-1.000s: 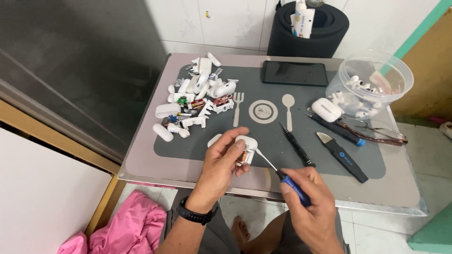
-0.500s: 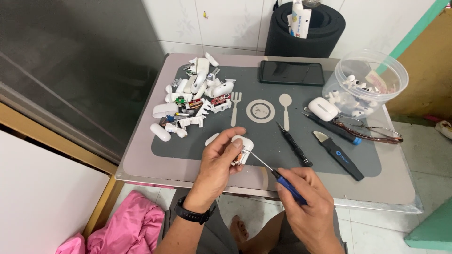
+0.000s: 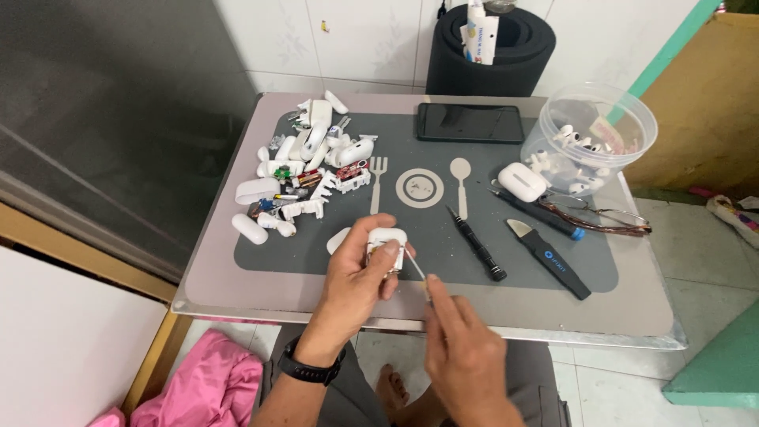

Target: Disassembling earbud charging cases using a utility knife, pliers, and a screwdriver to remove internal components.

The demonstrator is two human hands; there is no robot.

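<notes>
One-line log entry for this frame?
left hand: holds white case | right hand: thin tool at case | mat: screwdriver, pry tool

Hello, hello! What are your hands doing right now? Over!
Left hand grips small white case. Right hand holds thin tool, tip at case. Heap of white parts sits clear, to the left.

A small grey tabletop (image 3: 237, 292) stands against a white tiled wall (image 3: 371, 39). A dark glass panel (image 3: 103, 119) rises to its left, a yellowish board (image 3: 704, 103) with a green edge to its right. The floor (image 3: 696, 261) is pale tile, evenly lit.
</notes>
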